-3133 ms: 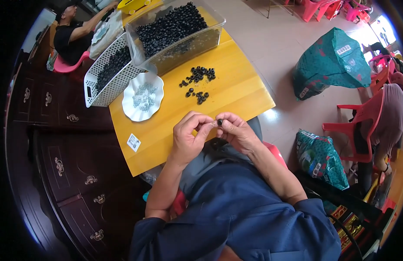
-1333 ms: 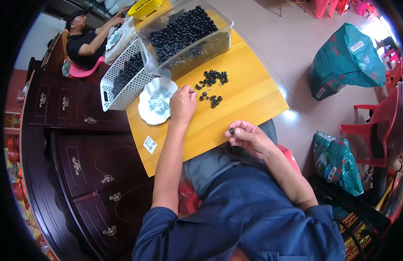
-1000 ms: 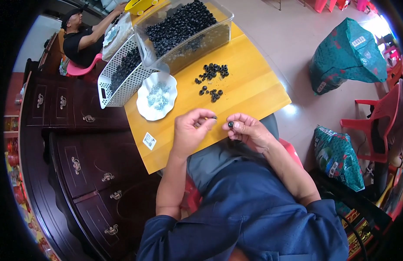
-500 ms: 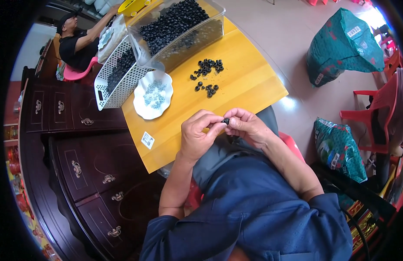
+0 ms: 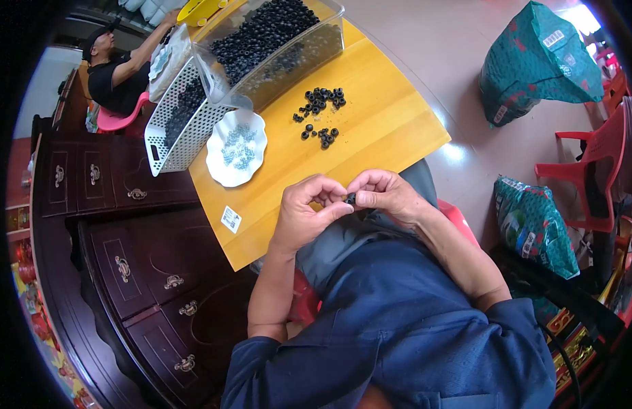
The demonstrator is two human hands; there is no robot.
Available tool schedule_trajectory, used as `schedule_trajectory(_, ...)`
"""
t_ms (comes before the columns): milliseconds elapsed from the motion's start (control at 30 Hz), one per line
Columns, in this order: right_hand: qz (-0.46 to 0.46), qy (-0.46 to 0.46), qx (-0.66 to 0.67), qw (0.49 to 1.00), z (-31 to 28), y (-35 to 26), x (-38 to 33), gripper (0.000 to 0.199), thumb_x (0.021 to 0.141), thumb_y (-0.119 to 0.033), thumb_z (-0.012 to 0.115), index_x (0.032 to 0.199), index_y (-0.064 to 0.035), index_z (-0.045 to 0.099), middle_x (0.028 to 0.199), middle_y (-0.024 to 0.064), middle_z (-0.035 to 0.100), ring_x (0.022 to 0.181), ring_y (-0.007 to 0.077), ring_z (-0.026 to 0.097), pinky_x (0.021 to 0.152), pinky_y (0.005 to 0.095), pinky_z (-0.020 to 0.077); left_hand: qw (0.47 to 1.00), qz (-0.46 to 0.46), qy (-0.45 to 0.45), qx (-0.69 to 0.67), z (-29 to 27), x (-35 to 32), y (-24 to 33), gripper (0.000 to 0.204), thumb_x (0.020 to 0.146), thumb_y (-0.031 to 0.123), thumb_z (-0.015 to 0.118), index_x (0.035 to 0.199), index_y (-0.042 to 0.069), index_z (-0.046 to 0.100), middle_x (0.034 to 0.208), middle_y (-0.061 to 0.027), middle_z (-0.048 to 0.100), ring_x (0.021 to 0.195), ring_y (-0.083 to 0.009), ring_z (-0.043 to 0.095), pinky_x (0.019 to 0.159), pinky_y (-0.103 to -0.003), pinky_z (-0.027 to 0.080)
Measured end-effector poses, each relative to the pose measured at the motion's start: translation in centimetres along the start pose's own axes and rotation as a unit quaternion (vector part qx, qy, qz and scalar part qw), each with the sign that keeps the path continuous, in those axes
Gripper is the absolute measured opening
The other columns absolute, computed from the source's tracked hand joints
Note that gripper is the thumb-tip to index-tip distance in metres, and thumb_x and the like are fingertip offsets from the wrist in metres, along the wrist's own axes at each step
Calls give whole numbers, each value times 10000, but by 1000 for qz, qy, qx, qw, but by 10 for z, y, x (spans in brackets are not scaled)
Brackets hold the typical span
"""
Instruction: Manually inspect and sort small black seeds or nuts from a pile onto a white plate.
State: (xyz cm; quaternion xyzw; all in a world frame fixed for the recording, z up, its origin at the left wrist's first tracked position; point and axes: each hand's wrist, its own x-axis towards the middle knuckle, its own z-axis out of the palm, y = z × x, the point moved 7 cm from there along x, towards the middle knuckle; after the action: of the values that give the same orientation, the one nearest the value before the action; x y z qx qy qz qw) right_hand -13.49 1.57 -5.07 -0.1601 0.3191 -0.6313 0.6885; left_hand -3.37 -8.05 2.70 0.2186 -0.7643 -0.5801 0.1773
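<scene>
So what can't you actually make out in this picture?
- Small black part: pinched between left hand and right hand; fingertips cover most of it, too small to tell its shape.
- White dish: its pale bits are too small to identify.
- White basket: far end hidden behind a clear bin.
- Bin: top cut off by the picture's edge.

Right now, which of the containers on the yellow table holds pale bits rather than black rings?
The white scalloped dish, nearest the hands. It holds small pale grey-blue pieces, while the clear plastic bin and the white perforated basket behind it are filled with black rings.
</scene>
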Motion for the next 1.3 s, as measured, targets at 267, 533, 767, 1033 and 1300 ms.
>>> schedule_trajectory(267,-15,-74,-2,997,13,-9,0,452,821,-134,804,1175,-75,530,913,3,695,858,83,643,815,245,498,992,-3,-125,-14,9,1,11,353,691,14,833,1031,21,739,770,-11,609,717,-97,565,670,-245,462)
schedule_trajectory(533,-27,-43,-29,998,7,-4,0,417,803,-128,823,1104,-72,539,869,1,699,799,73,638,770,230,489,994,62,-91,-13,11,0,13,298,670,9,845,949,26,741,707,-18,618,651,-110,567,632,-247,448)
schedule_trajectory(767,-8,-50,-18,999,0,5,3,405,796,-145,832,1073,-72,544,881,20,699,812,96,648,776,242,502,994,96,-44,14,12,-6,14,218,717,11,829,897,22,706,713,-25,615,610,-107,551,567,-248,434)
schedule_trajectory(1033,12,-66,27,997,12,4,5,322,826,-87,788,1065,-58,575,903,36,696,807,104,657,740,236,516,994,94,-40,50,9,-8,18,168,764,35,788,898,43,687,693,-19,567,591,-110,522,553,-262,428)
schedule_trajectory(1300,50,-29,-13,998,7,6,8,322,861,-211,773,1076,-85,568,935,31,684,866,125,663,795,256,523,989,-100,-79,-75,5,-13,-18,206,877,82,707,1072,25,672,938,-18,681,892,-107,624,829,-276,497)
